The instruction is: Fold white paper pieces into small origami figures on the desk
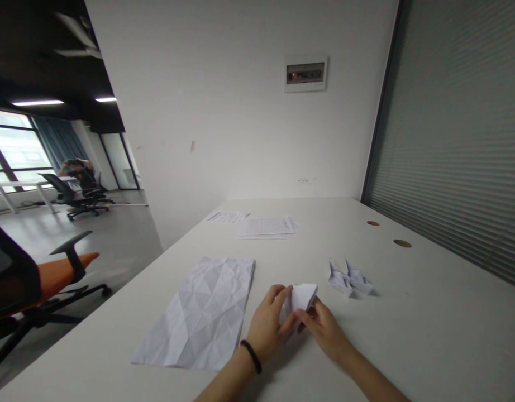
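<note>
A small folded piece of white paper [303,296] is held between both hands, just above the table. My left hand [271,315], with a dark band round its wrist, grips the paper's left side with fingers and thumb. From the right, my right hand [324,328] pinches the lower right edge; some of its fingers are hidden behind the paper. To the left lies a stack of creased white paper sheets [207,312]. Two small folded paper figures [349,279] with pointed tips stand on the table beyond my right hand.
Printed sheets [266,225] lie farther back on the white table [429,335]. Two round cable holes [402,243] sit near the right edge, beside a blind-covered glass partition. An orange office chair [52,273] stands left of the table. A person [81,173] sits far off at left.
</note>
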Available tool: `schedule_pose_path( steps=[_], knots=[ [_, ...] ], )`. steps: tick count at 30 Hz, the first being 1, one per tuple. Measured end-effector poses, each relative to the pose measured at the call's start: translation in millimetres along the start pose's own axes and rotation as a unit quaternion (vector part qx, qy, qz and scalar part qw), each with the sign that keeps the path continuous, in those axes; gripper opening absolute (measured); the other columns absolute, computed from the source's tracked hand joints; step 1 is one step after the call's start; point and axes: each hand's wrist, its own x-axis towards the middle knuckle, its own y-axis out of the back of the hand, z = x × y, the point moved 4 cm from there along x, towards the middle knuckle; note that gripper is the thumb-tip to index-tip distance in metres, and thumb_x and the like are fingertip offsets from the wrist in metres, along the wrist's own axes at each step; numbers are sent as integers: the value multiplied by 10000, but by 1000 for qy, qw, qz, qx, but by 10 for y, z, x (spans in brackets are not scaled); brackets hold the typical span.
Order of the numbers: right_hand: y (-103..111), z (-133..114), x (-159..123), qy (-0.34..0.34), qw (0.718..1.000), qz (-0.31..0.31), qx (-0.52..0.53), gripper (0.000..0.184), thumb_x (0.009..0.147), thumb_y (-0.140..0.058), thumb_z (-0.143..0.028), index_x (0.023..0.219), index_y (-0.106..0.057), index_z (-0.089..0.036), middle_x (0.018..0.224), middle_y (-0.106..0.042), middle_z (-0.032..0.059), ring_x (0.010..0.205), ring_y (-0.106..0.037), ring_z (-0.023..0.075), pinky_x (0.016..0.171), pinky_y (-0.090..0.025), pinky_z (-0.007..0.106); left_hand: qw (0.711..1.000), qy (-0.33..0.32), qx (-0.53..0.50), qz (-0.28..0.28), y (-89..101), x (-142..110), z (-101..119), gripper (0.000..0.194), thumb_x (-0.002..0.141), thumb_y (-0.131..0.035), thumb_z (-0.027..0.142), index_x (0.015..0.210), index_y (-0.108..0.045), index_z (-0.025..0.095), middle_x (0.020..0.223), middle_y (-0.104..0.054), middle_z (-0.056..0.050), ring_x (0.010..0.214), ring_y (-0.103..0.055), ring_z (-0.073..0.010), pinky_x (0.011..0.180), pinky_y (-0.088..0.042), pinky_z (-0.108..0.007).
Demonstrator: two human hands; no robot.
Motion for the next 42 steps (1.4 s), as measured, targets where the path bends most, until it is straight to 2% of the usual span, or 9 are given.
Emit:
schedule_pose_path(
  steps=[4,9,15,20,25,31,35,39,42],
  knots=[
    [-39,-89,-18,16,999,-38,30,470,758,-531,-428,1149,-405,-200,907,-596,58,761,-580,174,645,-500,311,998,-12,-34,-49,-62,-17,-29,445,829,-469,304,1255,-371,219,1212,-392,-94,1086,-426,-218,931,-370,-337],
    [-11,-77,-1,33,997,-58,33,387,774,-517,-406,1099,-422,-219,995,-582,61,821,-580,172,749,-471,324,986,-11,-143,-86,-104,-28,-18,490,814,-509,293,1271,-336,253,1234,-349,-86,1049,-450,-196,827,-452,-284],
    [-17,-128,-18,33,998,-30,-33,311,795,-465,-304,1088,-433,-204,998,-596,57,834,-584,169,739,-479,294,980,36,-190,-50,-87,-33,22,353,842,-442,241,1193,-412,237,1165,-427,-81,1014,-464,-195,740,-477,-280],
    [-30,-189,0,58,984,40,-165,318,748,-443,-186,1060,-497,-169,996,-612,70,859,-581,186,728,-480,284,983,61,-174,12,-145,-39,-44,329,814,-405,140,1137,-431,196,1105,-486,-83,961,-503,-181,749,-467,-281],
    [71,-206,5,101,953,92,-269,377,676,-428,-91,1029,-523,-184,955,-607,52,863,-558,184,792,-436,301,996,28,-82,30,-125,-27,-74,465,723,-369,32,1150,-453,196,1078,-498,-76,948,-517,-180,855,-413,-312],
    [193,-135,41,93,953,54,-284,379,607,-373,-14,895,-529,-204,833,-564,14,778,-538,153,706,-434,257,1000,2,-3,18,-45,13,-138,534,689,-321,-23,1093,-539,251,1086,-534,-28,962,-519,-146,859,-410,-265],
    [250,-79,65,77,938,2,-338,356,639,-363,-6,813,-610,-194,853,-558,33,840,-520,157,768,-412,272,992,-9,96,-84,-68,-2,-286,420,768,-382,36,1057,-581,267,1107,-576,-11,1064,-478,-180,926,-359,-331],
    [275,-109,23,61,915,-24,-398,314,673,-412,-35,786,-658,-193,847,-545,46,858,-505,164,810,-393,286,959,-56,136,-243,-108,-112,-338,480,804,-510,317,1263,-375,272,1334,-365,-55,1219,-309,-263,990,-226,-480],
    [236,-185,-27,72,909,-53,-407,293,669,-477,-72,848,-662,-211,905,-529,50,896,-487,168,827,-387,280,952,-58,148,-261,-92,-140,-315,542,822,-470,420,1307,-280,273,1372,-289,-70,1245,-250,-276,984,-178,-531]
  ],
)
